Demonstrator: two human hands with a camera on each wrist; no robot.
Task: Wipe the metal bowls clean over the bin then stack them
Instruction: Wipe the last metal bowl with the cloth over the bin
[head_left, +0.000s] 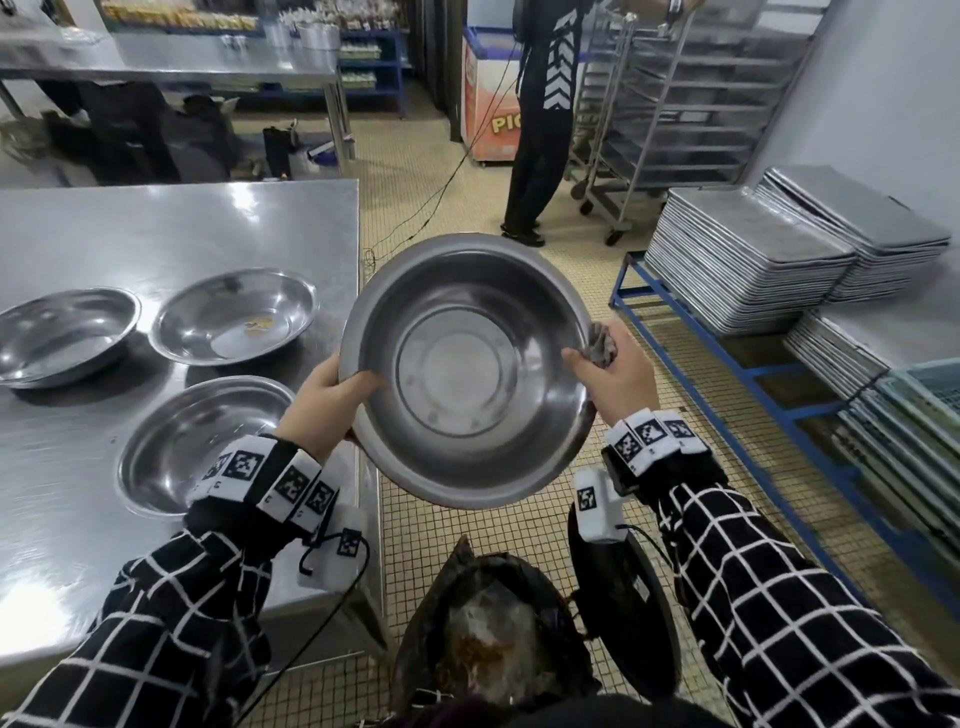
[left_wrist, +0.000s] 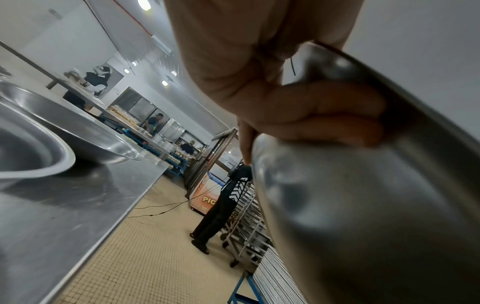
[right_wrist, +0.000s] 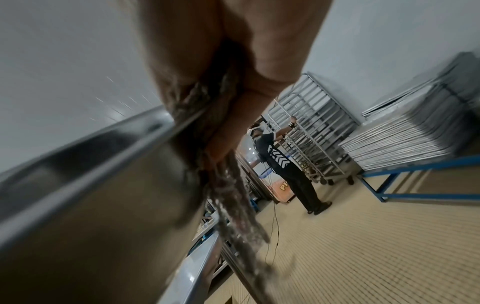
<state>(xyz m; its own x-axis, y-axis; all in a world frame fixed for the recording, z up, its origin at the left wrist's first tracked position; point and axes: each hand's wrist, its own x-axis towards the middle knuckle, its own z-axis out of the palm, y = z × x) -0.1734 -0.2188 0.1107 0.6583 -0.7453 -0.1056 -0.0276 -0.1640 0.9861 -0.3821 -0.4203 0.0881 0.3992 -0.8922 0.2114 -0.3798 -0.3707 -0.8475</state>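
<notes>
I hold a large metal bowl (head_left: 457, 364) in the air above the lined bin (head_left: 493, 629), its inside tilted towards me. My left hand (head_left: 332, 400) grips the bowl's left rim, thumb inside; the left wrist view shows the fingers (left_wrist: 324, 107) curled under the rim of the bowl (left_wrist: 363, 205). My right hand (head_left: 608, 374) pinches a grey cloth (head_left: 601, 340) against the right rim; the cloth (right_wrist: 233, 185) hangs beside the bowl (right_wrist: 103, 195) in the right wrist view. Three more metal bowls lie on the steel table (head_left: 208, 218): one at far left (head_left: 62, 332), one in the middle (head_left: 234, 317) with yellowish residue, one nearest me (head_left: 202, 441).
A person in black (head_left: 540, 130) stands ahead at a wheeled tray rack (head_left: 675, 104). Stacks of metal trays (head_left: 753, 260) rest on a blue frame (head_left: 727, 358) to my right. A cable (head_left: 441, 192) trails over the tiled floor. The bin's lid (head_left: 623, 613) hangs open at its right.
</notes>
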